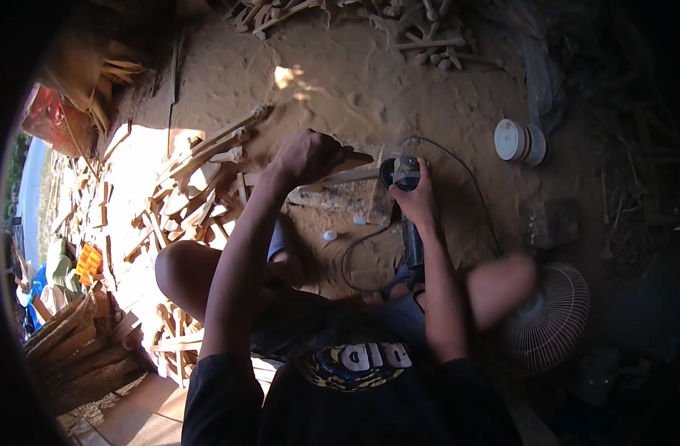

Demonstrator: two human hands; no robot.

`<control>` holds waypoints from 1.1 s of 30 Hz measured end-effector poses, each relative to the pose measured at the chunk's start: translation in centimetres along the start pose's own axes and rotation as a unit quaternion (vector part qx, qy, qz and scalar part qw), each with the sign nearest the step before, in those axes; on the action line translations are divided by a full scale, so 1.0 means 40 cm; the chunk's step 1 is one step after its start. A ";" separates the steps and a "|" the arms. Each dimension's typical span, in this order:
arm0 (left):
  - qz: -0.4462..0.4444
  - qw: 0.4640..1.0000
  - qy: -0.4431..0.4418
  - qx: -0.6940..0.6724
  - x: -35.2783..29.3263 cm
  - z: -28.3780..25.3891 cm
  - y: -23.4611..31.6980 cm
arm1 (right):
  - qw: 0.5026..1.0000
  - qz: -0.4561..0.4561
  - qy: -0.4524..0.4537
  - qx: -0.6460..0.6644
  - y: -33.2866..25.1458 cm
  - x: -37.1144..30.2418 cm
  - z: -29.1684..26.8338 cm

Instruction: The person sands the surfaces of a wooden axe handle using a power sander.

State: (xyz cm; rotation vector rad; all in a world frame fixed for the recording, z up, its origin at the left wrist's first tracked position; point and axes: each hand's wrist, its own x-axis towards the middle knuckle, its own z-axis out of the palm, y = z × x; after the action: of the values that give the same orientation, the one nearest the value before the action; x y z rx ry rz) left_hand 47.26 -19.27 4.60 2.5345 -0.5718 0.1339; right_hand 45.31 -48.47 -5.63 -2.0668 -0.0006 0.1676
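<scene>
My left hand [309, 156] is closed in a fist around a small piece of wood [361, 158], whose brown end sticks out to the right. At the head of a dark angle grinder [405, 174], my right hand [418, 199] is wrapped round the tool. The grinder's long body [413, 245] points back toward my lap, and its round disc faces the wood, a short gap apart. Below my left hand a pale wooden strip [355, 176] runs toward the disc, over a rough wooden block [332, 196]. My fingers hide most of the held piece.
Cut wood pieces [195, 204] lie heaped on the left, with more sticks [429, 41] at the far side. A black cord [470, 175] loops over the dusty ground. A white tub [512, 141] stands at right, and a fan [552, 320] is beside my right knee.
</scene>
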 end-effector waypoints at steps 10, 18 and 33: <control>-0.068 0.997 0.029 0.014 -0.022 -0.010 0.030 | 0.981 0.043 0.083 -0.168 0.026 0.045 -0.078; -0.317 0.788 0.405 -0.337 -0.023 0.130 0.047 | 0.998 0.011 0.065 -0.006 -0.170 -0.044 -0.146; -0.208 0.629 0.326 -0.675 -0.097 0.081 -0.147 | 0.977 -0.099 -0.127 -0.138 -0.252 -0.140 0.028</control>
State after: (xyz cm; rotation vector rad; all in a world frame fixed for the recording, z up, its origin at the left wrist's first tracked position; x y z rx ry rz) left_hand 46.16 -15.01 -1.79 0.9131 0.2411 0.2897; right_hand 40.35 -43.02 3.30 -2.2907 -0.4062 0.3207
